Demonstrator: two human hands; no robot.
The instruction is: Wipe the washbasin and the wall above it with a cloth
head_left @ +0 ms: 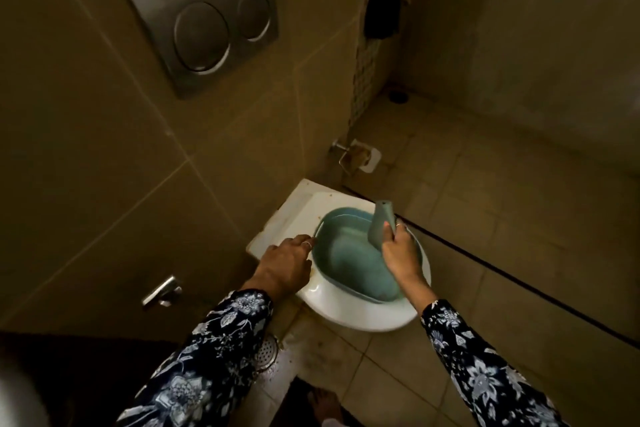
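A dark blur is filling the lower left corner of the frame, too fuzzy to name. Above it, in the upper left, a shiny flush plate [198,21] with two round buttons is sitting on the tiled wall [86,135]. Lower down on the left, a small metal handle [162,291] is sticking out of the wall.

In the middle, the left hand [284,267] is resting on the left edge of a white bowl [360,314], fingers bent; whether it is gripping anything is hard to tell. A blue tub [349,260] is sitting inside the white bowl. No cloth is showing anywhere. Below, a round floor drain [267,352] is half hiding behind the flowered sleeve [207,364].

To the right of the middle, the right hand [398,253] is wrapping around a grey-blue handle [382,224] that is leaning in the tub. Its lower end is hiding behind the hand.

Above, a paper holder [356,156] is hanging on the wall. Something dark [381,10] is hanging in the upper right, too dim to make out.
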